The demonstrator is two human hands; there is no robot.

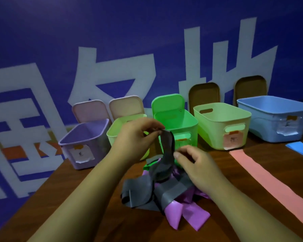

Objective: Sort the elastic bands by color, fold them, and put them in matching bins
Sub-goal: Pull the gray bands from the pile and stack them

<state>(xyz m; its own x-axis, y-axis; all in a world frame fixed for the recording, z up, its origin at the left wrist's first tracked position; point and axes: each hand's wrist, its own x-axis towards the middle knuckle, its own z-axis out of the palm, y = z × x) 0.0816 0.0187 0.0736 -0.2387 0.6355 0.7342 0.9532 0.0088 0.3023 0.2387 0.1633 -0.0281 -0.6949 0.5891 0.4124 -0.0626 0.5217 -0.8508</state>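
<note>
A tangled pile of elastic bands lies mid-table: grey bands (143,189) on top, purple bands (185,213) underneath, and a bit of green band (148,166) at the back. My left hand (138,135) pinches one end of a grey band (168,145) and holds it up above the pile. My right hand (194,165) hovers by that band's lower part, thumb and fingers curled near it; whether it grips the band I cannot tell. A pink band (262,179) and a blue band (301,149) lie flat on the right.
Five open bins stand along the table's back: purple bin (80,142), pale green bin (115,135), bright green bin (182,123), yellow-green bin (222,130), blue bin (276,119). Lids lean against the blue wall behind. The table's left edge runs diagonally near the purple bin.
</note>
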